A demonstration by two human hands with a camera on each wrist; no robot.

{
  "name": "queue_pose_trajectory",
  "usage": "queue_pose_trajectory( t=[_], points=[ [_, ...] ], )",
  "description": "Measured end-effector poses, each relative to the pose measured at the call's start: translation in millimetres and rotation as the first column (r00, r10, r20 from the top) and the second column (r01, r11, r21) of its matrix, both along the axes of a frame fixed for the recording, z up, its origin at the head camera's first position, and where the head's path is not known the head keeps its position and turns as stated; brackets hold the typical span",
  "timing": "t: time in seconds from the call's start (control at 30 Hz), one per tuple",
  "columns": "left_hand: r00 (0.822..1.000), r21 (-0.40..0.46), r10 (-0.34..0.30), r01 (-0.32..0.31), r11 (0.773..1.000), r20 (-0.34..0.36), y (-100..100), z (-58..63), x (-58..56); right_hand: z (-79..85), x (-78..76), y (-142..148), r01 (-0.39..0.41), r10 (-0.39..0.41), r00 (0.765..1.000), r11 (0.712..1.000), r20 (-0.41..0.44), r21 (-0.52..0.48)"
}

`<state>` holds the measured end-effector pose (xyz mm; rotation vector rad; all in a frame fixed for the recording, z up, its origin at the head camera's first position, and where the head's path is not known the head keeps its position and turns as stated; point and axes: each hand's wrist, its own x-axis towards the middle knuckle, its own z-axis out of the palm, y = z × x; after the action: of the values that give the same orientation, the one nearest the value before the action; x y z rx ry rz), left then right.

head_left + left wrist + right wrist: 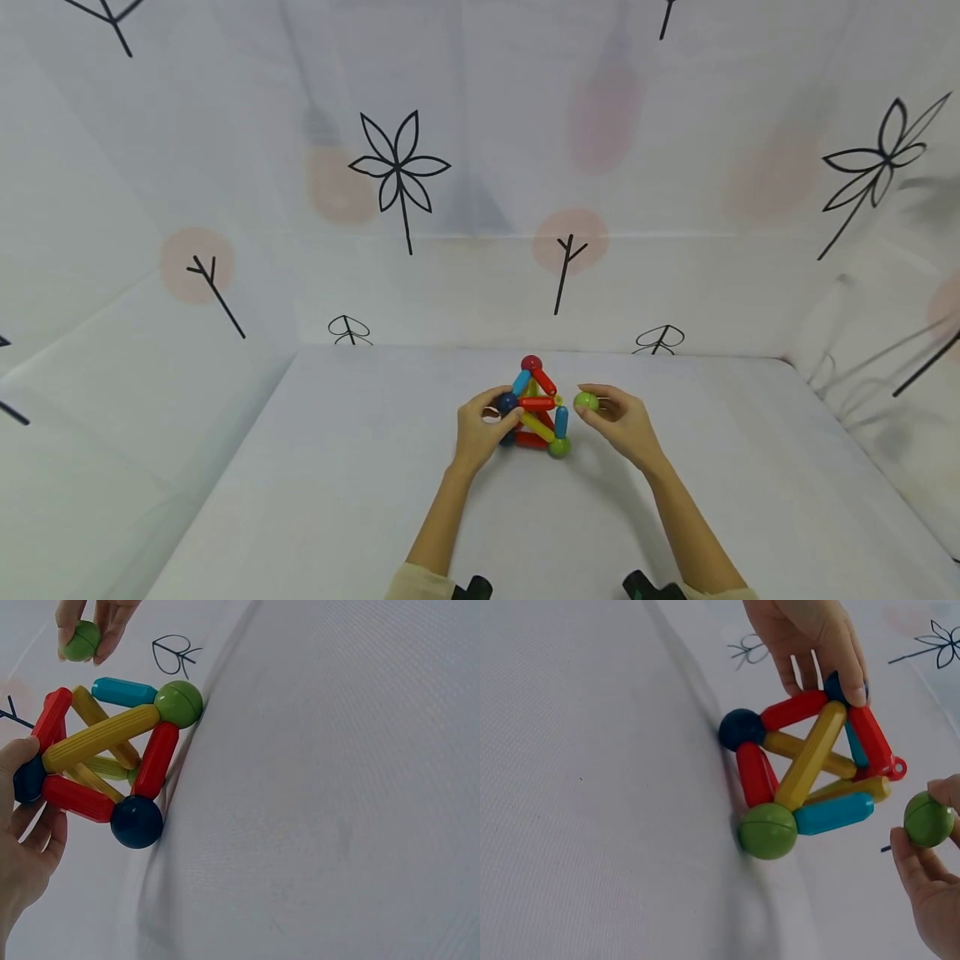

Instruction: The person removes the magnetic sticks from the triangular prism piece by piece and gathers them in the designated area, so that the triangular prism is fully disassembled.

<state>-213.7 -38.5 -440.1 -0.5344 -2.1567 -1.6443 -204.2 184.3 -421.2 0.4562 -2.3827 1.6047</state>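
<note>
A frame of colourful magnetic rods and balls stands on the white table, topped by a red ball [531,362]. My left hand [476,429] grips its upper dark blue ball [507,403], thumb in front and fingers behind. To the right, my right hand [628,427] pinches a loose green ball [928,820] between thumb and fingers, a small gap away from the frame. Facing that ball are the free ends of a light blue rod [835,813] and a red rod [537,402]. Low corners hold another green ball [178,703] and a second dark blue ball [136,822].
The white-covered table [337,500] runs back to a pale curtain [465,292] printed with leaves and pink dots. Similar cloth hangs at both sides. Dark wrist devices [474,588] show at the bottom edge, beside light sleeves [417,583].
</note>
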Motion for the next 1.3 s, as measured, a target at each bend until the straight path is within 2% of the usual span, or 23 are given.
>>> queue_pose_trajectory(
  t=[0.2,0.3,0.53,0.7,0.93,1.13,1.23,1.3],
  points=[
    [1.0,0.01,-0.002,0.002,1.0,0.016,0,1.2,1.1,-26.0,-14.4,14,-0.005,0.009,0.999,0.996,0.043,-0.088],
    [1.0,0.006,-0.002,0.002,1.0,0.022,0,0.3,0.6,-32.2,-16.3,18,-0.006,0.014,0.998,0.993,0.061,-0.12],
    [0.999,0.002,0.027,-0.027,1.0,0.017,1,-26.1,-17.4,-34.8,-15.0,23,0.03,-0.021,0.996,0.993,0.083,-0.11],
    [0.999,-0.012,0.034,-0.034,0.999,0.009,-1,-34.5,-21.9,-31.5,-12.7,26,0.06,-0.055,0.996,0.995,0.067,-0.083],
    [0.999,-0.021,0.036,-0.035,0.999,0.015,-2,-36.3,-22.5,-56.8,-30.4,36,0.076,-0.065,0.992,0.992,0.108,-0.102],
    [0.999,-0.008,0.034,-0.033,0.999,0.021,-1,-34.6,-21.2,-70.8,-43.9,39,0.099,-0.089,0.985,0.993,0.147,-0.059],
    [0.999,0.005,0.034,-0.034,0.999,0.027,1,-31.7,-19.5,-74.8,-49.0,39,0.117,-0.112,0.979,0.993,0.172,-0.022],
    [0.999,0.008,0.028,-0.028,1.0,0.023,1,-25.0,-15.3,-76.7,-52.2,39,0.125,-0.12,0.975,0.992,0.186,-0.013]
  ],
)
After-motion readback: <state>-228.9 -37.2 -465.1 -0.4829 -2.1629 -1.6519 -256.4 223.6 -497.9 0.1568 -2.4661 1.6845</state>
